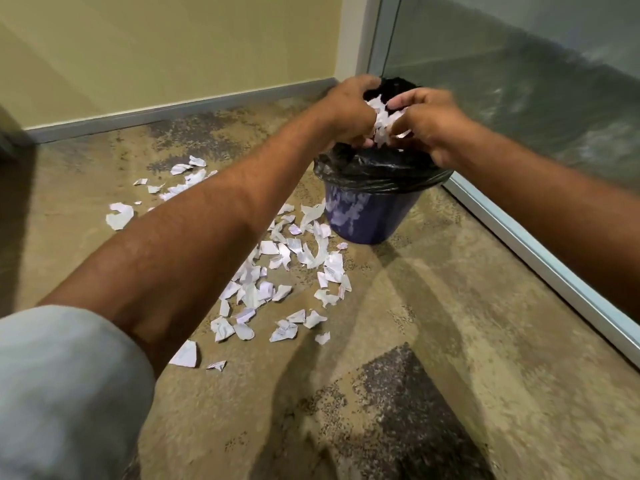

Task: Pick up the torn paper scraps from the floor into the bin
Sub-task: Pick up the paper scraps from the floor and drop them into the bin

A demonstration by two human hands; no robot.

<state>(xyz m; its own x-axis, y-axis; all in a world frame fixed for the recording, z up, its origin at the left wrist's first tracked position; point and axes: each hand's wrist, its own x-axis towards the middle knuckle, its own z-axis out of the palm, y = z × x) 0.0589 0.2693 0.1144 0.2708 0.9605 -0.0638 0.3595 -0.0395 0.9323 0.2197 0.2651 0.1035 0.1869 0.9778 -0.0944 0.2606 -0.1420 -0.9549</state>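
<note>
White and crumpled, bunching as a handful of scraps (382, 121) directly above the mouth of the bin (367, 220): left hand (349, 112) curling round it from the bin's left side, right hand (426, 123) pinching it from the bin's right, fingers (403, 98) of both closing on paper rather than spreading. Judging the job as only partly done: holding one load over the opening, not yet letting it drop. Leaving most of the work ahead, with the floor scraps (287, 271) lying in front of the bin and to its left, scattering loosely away from its base, a few reaching right up beside its wall. Looking thin, light and ragged-edged, some curling, some carrying faint print. Tapering towards the base, round, dark blue and plastic-looking, wearing a glossy, wrinkled black bag (381, 171) folding down over the rim. Standing on a mottled tan-and-grey floor (450, 341), coarse and carpet-like, with a frosted glass partition (519, 98) just behind and right of the bin, and a pale yellow wall (173, 46) with grey skirting (173, 109) running behind and left of it.
</note>
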